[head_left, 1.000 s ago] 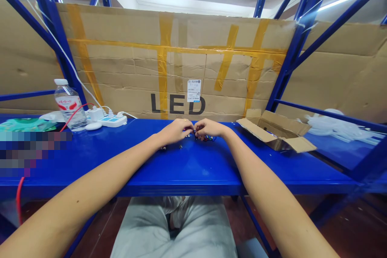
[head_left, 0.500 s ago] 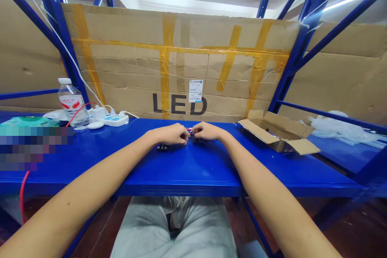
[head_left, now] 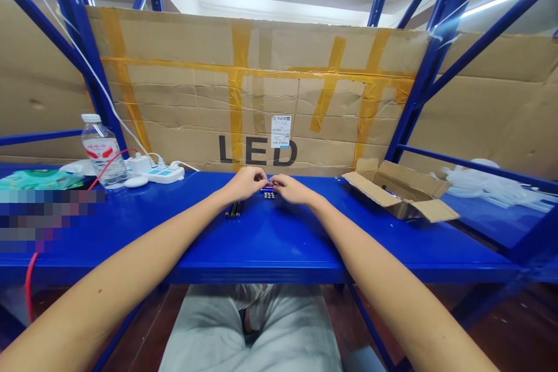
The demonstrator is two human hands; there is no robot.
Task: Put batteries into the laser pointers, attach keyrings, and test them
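Observation:
My left hand [head_left: 247, 182] and my right hand [head_left: 291, 188] meet over the blue table, fingers curled in and tips almost touching. Between and just below the fingertips lies a small cluster of slim pieces [head_left: 268, 193] with red, blue and shiny silver ends, pen-like in shape. Whatever the fingertips pinch is too small to make out. Under my left wrist are several slim dark sticks [head_left: 233, 210] with a green stripe and silver ends, lying side by side and partly hidden by the wrist.
An open cardboard box [head_left: 399, 189] lies to the right. On the left stand a water bottle [head_left: 103, 154], a white power strip [head_left: 163, 173] and a white oval object [head_left: 136, 182]. A large cardboard sheet [head_left: 187, 110] closes off the back, between blue posts [head_left: 418, 81].
My left hand has shifted up and slightly left, and my right hand slightly left. The cluster of slim pieces between them, mostly covered before, now shows its silver ends.

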